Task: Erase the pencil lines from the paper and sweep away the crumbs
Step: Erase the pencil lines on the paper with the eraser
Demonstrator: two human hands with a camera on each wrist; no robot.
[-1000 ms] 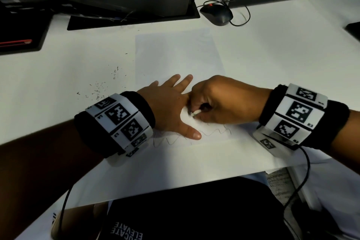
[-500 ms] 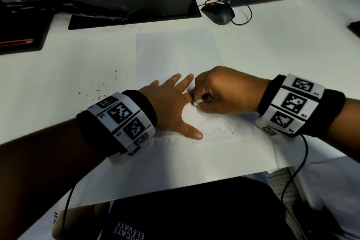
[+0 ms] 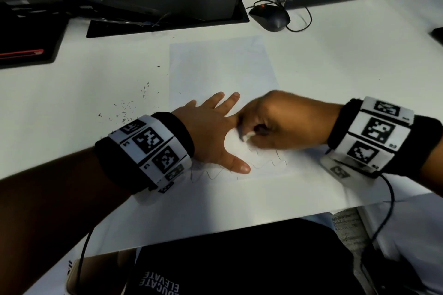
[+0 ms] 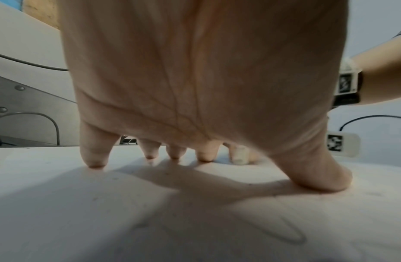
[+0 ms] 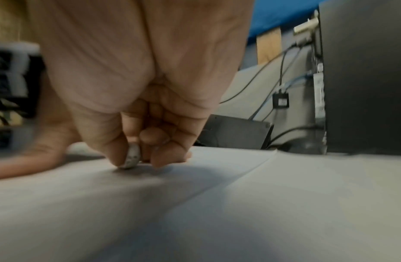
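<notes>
Head view: one sheet of paper (image 3: pixel 223 72) lies on the white desk (image 3: pixel 347 60), its near end close to the desk's front edge. Left hand (image 3: pixel 211 134), fingers straight and spread, presses flat on the sheet; the left wrist view shows all five fingertips down. Right hand (image 3: pixel 275 124) is curled, pinching one small white eraser (image 3: pixel 248 136) between thumb and fingers, its tip on the paper just beside the left forefinger. Right wrist view confirms the eraser (image 5: pixel 132 157) touching the sheet, worn and grey-smudged.

Handling, as judged: paper thin, light, limp; likely to slide or crease under rubbing, so the flat palm near the stroke suits it. Eraser small, slightly soft, grippy; best pinched low near the working end.

Count: pencil lines (image 3: pixel 268 163), wavy, at least two visible near the thumb, the upper one partly hidden by the right hand. Crumbs (image 3: pixel 124 110): many dark specks, too fine to count, on the desk left of the sheet. One mouse (image 3: pixel 271 18) near the back edge.
</notes>
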